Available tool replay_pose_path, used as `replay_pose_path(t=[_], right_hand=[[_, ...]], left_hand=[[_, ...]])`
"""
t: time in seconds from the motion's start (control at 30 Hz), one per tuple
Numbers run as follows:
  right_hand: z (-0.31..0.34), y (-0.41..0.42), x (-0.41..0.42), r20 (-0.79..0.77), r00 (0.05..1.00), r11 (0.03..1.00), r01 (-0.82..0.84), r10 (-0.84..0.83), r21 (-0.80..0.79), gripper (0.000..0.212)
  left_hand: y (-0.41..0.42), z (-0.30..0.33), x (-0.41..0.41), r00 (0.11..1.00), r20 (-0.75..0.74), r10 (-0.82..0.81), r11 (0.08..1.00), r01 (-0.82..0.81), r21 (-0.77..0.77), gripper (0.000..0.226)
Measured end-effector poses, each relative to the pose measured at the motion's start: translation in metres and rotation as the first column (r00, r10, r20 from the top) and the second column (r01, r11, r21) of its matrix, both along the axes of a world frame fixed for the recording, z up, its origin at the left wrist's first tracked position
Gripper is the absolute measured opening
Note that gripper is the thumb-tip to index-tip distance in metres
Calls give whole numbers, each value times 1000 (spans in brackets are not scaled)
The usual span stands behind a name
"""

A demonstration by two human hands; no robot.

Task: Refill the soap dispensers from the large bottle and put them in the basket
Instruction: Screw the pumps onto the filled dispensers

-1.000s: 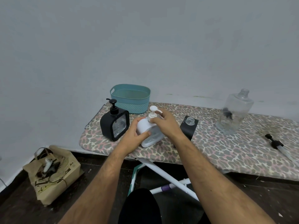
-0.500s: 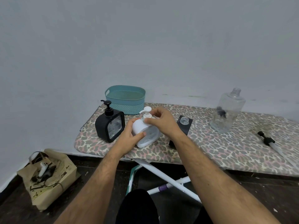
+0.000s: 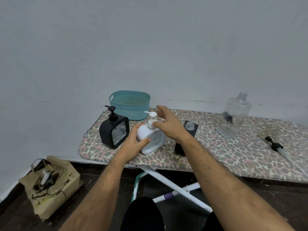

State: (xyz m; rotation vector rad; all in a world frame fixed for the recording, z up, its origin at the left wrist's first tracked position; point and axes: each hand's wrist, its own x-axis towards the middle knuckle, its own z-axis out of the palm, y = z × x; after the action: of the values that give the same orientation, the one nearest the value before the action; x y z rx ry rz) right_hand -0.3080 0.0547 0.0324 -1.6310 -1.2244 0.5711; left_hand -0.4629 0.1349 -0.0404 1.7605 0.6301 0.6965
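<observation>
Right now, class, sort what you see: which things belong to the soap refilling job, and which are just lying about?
Job: white dispenser, black dispenser, open black dispenser, large bottle, loose pump, basket.

Lying about: paper bag on floor.

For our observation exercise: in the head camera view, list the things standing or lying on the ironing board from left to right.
Black soap dispenser → white soap dispenser, held by the left hand → open black dispenser → large clear bottle → loose pump.
</observation>
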Motion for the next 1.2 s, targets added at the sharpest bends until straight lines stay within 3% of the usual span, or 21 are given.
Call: replay_pose_path(t=[0.13,0.27,0.43,0.67,0.87,1.0,1.2], right_hand=[[0,1,0,-129,991,995,48,-36,92,81],[0,8,-4,-29,998,993,66,-63,100,86],[6,4,-3,52,998,998,-41,39,51,84],[-1,3,-4,81,996,998,40,-44,47,87],[-2,0,2,-35,998,998,-42,44,44,80],[-6,3,2,44,997,997,57,-58,43,83],[-4,6,0,-5,1000,999,-20,21,47,76]], left_hand=[[2,-1,0,1000,-4,7,1000,-7,21,53],[1,-1,0,1000,-14,6,1000,-6,28,52],[2,-1,0,1000,-12,7,1000,-7,19,52],[4,-4,0,1000,-18,9,1000,-8,29,53],[7,-5,0,1000,-25,13,999,-12,35,54],[4,-4,-1,1000,-8,0,1000,1,27,53],[3,-3,0,1000,13,-2,1000,2,19,51]])
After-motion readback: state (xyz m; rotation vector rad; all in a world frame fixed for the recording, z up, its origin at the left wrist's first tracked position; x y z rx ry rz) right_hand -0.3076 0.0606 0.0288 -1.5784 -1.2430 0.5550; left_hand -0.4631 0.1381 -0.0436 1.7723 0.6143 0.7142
